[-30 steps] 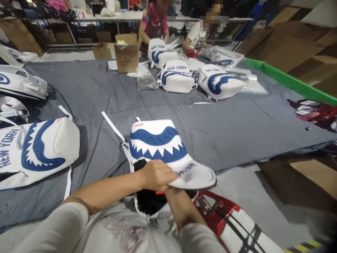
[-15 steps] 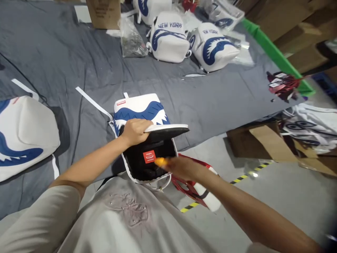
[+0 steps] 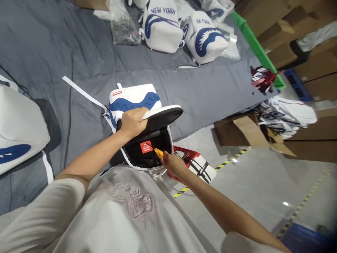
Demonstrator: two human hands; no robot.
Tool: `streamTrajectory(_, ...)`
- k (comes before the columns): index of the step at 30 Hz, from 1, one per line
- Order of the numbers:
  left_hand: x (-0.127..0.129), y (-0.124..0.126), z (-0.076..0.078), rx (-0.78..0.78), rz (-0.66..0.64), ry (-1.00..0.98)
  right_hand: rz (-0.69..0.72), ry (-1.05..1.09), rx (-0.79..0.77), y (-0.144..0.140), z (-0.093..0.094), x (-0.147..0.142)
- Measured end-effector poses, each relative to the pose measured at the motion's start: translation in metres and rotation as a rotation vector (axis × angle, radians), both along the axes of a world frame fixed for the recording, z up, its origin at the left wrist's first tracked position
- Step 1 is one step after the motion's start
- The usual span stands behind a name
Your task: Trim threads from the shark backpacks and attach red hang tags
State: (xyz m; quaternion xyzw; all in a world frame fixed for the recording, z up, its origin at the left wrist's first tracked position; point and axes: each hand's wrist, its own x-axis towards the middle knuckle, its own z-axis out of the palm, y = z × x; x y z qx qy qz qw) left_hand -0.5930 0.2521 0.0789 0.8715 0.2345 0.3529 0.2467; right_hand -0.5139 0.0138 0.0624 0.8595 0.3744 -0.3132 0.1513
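A white backpack [image 3: 131, 90] with a blue wavy shark-mouth design lies in front of me, unzipped, its black lining [image 3: 134, 160] showing. My left hand [image 3: 133, 122] is closed on the edge of its opened front panel [image 3: 164, 109] and holds it up. Inside, a red label [image 3: 146, 147] sits on the lining. My right hand [image 3: 171, 162], at the right rim of the opening, grips a small orange-handled tool [image 3: 158, 152]. The tool points at the label; its thin dark tip is hard to make out against the lining.
More white backpacks [image 3: 163, 35] and a clear plastic bag [image 3: 123, 26] stand at the table's back. Another backpack [image 3: 21, 123] is at left. A red-and-white bag [image 3: 198, 165] is below the table edge, with an open carton [image 3: 234, 135] and red tags [image 3: 262, 79] to the right.
My right hand has drawn slightly back and lower relative to the bag, the orange-handled tool now sharper in view. The whole view has shifted; my left hand keeps its hold on the panel.
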Motion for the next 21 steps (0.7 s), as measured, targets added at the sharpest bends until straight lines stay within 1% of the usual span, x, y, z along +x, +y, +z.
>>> streamTrajectory(3, 0.005, -0.007, 0.002, 0.01, -0.01, -0.01, 0.176, 0.011, 0.067, 0.032, -0.033, -0.019)
streamTrajectory(4, 0.004, -0.008, 0.002, 0.013, -0.012, -0.007, 0.201, 0.022, 0.103, 0.042, -0.044, -0.021)
streamTrajectory(5, 0.003, -0.009, 0.001, 0.02, -0.016, -0.002, 0.194, 0.024, 0.137, 0.051, -0.053, -0.02)
streamTrajectory(6, 0.002, -0.008, 0.0, 0.028, -0.021, 0.003, 0.169, 0.009, 0.162, 0.057, -0.06, -0.018)
streamTrajectory(8, -0.002, -0.006, -0.002, 0.05, -0.025, 0.001, 0.067, -0.062, 0.181, 0.06, -0.071, -0.007)
streamTrajectory(10, -0.005, -0.003, -0.005, 0.076, -0.025, -0.022, -0.052, -0.141, 0.18, 0.055, -0.077, 0.001)
streamTrajectory(11, -0.005, -0.002, -0.006, 0.086, -0.028, -0.037, -0.091, -0.157, 0.197, 0.051, -0.079, 0.003)
streamTrajectory(12, -0.004, -0.001, -0.007, 0.095, -0.031, -0.053, -0.101, -0.151, 0.228, 0.048, -0.079, 0.003)
streamTrajectory(14, 0.0, -0.002, -0.007, 0.117, -0.048, -0.071, -0.062, -0.096, 0.286, 0.045, -0.073, 0.001)
streamTrajectory(16, 0.006, -0.003, -0.005, 0.148, -0.085, -0.061, -0.043, -0.059, 0.265, 0.044, -0.056, 0.006)
streamTrajectory(19, 0.015, -0.006, -0.002, 0.177, -0.14, -0.023, -0.127, -0.057, 0.143, 0.04, -0.015, 0.035)
streamTrajectory(21, 0.02, -0.006, 0.0, 0.182, -0.139, -0.009, -0.184, 0.033, 0.054, 0.029, 0.016, 0.063)
